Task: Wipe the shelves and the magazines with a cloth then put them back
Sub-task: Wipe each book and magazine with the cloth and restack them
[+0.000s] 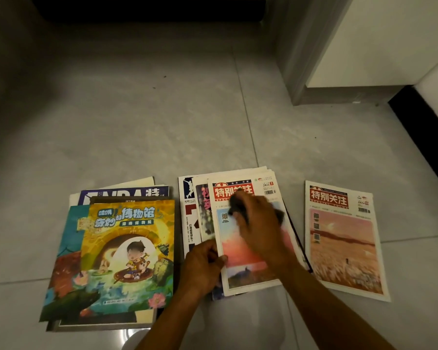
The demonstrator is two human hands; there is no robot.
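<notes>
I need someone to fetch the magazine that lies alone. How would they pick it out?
On the grey tiled floor lie three groups of magazines. The lone magazine lies flat at far right, apart from the middle pile being wiped. Unlike its red-titled twin under the hands, nothing touches it.

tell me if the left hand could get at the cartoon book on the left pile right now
Probably yes. The left hand rests at the middle pile's edge, right beside the cartoon book, which lies on top of its pile with nothing over it. It would have to let go of the magazine it steadies.
</notes>
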